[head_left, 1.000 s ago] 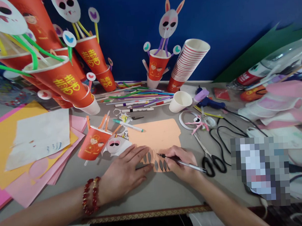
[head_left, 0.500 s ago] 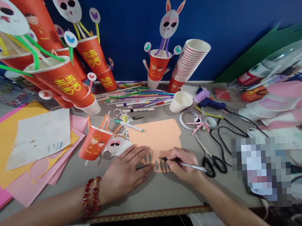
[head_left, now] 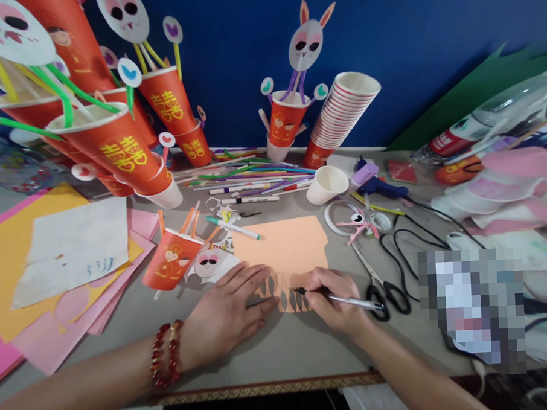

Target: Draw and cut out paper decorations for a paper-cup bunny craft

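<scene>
A sheet of orange paper (head_left: 284, 244) lies before me, with several leaf-shaped holes cut near its lower edge and small oval outlines drawn above them. My left hand (head_left: 235, 312) rests flat on the paper's lower left, fingers stretched out; a bead bracelet circles that wrist. In my right hand (head_left: 334, 296) a pen (head_left: 359, 303) is gripped, its dark tip at the paper just above the holes. Left of the paper, a white cut-out with a rabbit face (head_left: 208, 265) sits beside a red paper cup (head_left: 171, 261). A green-capped marker (head_left: 233, 228) crosses the sheet's upper left corner.
Scissors (head_left: 381, 285) lie to the right, near black cables and a tape roll (head_left: 380, 221). Behind are a white cup (head_left: 327, 184), a cup stack (head_left: 346, 111), and many pipe cleaners and markers. Coloured papers (head_left: 135, 253) and decorated cups (head_left: 112, 142) fill the left.
The pen and my right fingers have shifted slightly to the right over the paper. My left hand stays in place.
</scene>
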`<move>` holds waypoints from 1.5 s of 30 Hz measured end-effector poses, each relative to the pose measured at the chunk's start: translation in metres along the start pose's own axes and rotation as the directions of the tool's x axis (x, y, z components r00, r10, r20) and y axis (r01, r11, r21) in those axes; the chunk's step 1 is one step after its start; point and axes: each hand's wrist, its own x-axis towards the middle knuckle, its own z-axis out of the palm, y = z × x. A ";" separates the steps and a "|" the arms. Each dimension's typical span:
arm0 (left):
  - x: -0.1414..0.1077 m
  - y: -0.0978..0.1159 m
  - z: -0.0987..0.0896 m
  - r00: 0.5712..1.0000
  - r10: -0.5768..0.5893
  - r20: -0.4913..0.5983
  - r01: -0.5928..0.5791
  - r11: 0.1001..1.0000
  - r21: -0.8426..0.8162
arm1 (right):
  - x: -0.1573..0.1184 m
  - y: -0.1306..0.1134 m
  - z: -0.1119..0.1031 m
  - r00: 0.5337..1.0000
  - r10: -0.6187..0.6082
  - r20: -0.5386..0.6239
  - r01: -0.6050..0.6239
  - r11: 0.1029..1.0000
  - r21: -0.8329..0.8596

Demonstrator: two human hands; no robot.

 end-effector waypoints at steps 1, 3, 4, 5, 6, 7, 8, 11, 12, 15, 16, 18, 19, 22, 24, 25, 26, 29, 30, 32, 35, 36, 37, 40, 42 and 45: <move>0.000 0.000 0.000 1.000 -0.001 0.002 0.001 1.000 0.001 | -0.001 0.001 0.000 1.000 -0.004 -0.014 0.004 1.000 0.016; 0.000 0.000 0.000 1.000 -0.002 0.001 0.002 1.000 0.004 | -0.004 0.004 0.001 0.998 0.005 -0.055 -0.003 0.999 0.036; 0.001 0.000 -0.001 1.000 0.001 0.000 -0.001 1.000 0.006 | -0.004 0.006 0.002 0.997 0.018 -0.076 -0.016 0.999 0.034; 0.001 0.000 -0.001 1.000 0.005 -0.003 -0.005 1.000 0.007 | -0.005 0.007 0.003 0.995 0.036 -0.094 -0.034 0.999 0.025; 0.001 0.000 -0.001 1.000 0.009 -0.007 -0.009 1.000 0.006 | -0.005 0.008 0.004 0.993 0.053 -0.103 -0.052 0.999 0.012; 0.000 0.000 -0.001 1.000 0.009 -0.010 -0.009 1.000 0.005 | -0.005 0.009 0.005 0.993 0.062 -0.104 -0.062 0.998 0.001; 0.000 0.000 -0.001 1.000 0.007 -0.013 -0.007 1.000 0.004 | -0.005 0.010 0.005 0.993 0.068 -0.101 -0.070 0.998 -0.008; -0.001 0.000 -0.001 1.000 0.001 -0.012 -0.001 1.000 0.002 | -0.002 0.009 0.006 0.993 0.068 -0.097 -0.071 0.997 -0.027; -0.001 0.000 -0.001 1.000 0.001 -0.010 -0.001 1.000 0.002 | -0.002 0.008 0.006 0.993 0.067 -0.099 -0.070 0.997 -0.033; -0.001 0.000 0.000 1.000 0.004 -0.005 -0.004 1.000 0.001 | 0.000 0.007 0.006 0.993 0.073 -0.091 -0.077 0.996 -0.041; -0.001 0.000 0.000 1.000 0.004 -0.002 -0.004 1.000 0.001 | 0.000 0.006 0.006 0.994 0.075 -0.083 -0.079 0.996 -0.041; -0.001 0.000 0.001 1.000 0.001 0.005 -0.001 1.000 0.000 | 0.000 0.005 0.005 0.995 0.078 -0.069 -0.081 0.996 -0.043; -0.001 0.000 0.001 1.000 0.000 0.006 0.000 1.000 0.000 | 0.000 0.005 0.005 0.995 0.076 -0.065 -0.079 0.996 -0.046; -0.001 0.000 0.001 1.000 -0.002 -0.004 0.002 1.000 -0.002 | 0.001 0.006 0.006 0.996 0.069 -0.064 -0.073 0.996 -0.058; -0.001 0.000 0.001 1.000 0.000 -0.012 0.000 1.000 -0.002 | 0.000 0.006 0.006 0.996 0.068 -0.063 -0.072 0.995 -0.068; -0.001 0.000 0.001 1.000 0.003 -0.013 -0.003 1.000 -0.002 | 0.000 0.007 0.007 0.996 0.071 -0.062 -0.075 0.995 -0.071; -0.001 0.000 0.001 1.000 0.004 -0.015 -0.004 1.000 -0.002 | 0.000 0.007 0.007 0.995 0.075 -0.060 -0.079 0.994 -0.074; -0.001 0.000 0.001 1.000 0.003 -0.014 -0.003 1.000 0.002 | 0.000 0.008 0.007 0.996 0.077 -0.051 -0.081 0.994 -0.076; -0.001 0.000 0.001 1.000 0.002 -0.013 -0.002 1.000 0.004 | 0.000 0.008 0.007 0.996 0.077 -0.049 -0.081 0.994 -0.078; 0.000 0.000 0.001 1.000 0.001 -0.011 -0.001 1.000 0.006 | 0.000 0.008 0.007 0.996 0.075 -0.043 -0.078 0.993 -0.086; 0.000 0.000 0.000 1.000 0.005 -0.019 -0.005 1.000 0.009 | -0.001 0.008 0.006 0.997 0.067 -0.041 -0.070 0.993 -0.091; 0.000 0.000 0.000 1.000 0.006 -0.023 -0.006 1.000 0.010 | -0.001 0.009 0.006 0.997 0.062 -0.038 -0.065 0.994 -0.088; 0.000 0.000 0.000 1.000 0.007 -0.025 -0.007 1.000 0.011 | -0.002 0.009 0.006 0.998 0.057 -0.036 -0.060 0.995 -0.084; 0.000 0.000 0.001 1.000 0.007 -0.017 -0.007 1.000 0.008 | -0.002 0.010 0.006 0.997 0.044 -0.058 -0.048 0.997 -0.068; 0.000 0.000 0.001 1.000 0.005 -0.016 -0.004 1.000 0.004 | -0.002 0.010 0.006 0.996 0.042 -0.076 -0.047 0.996 -0.070; 0.000 0.000 0.002 1.000 0.002 -0.020 -0.002 1.000 0.003 | -0.001 0.009 0.007 0.997 0.048 -0.068 -0.054 0.995 -0.087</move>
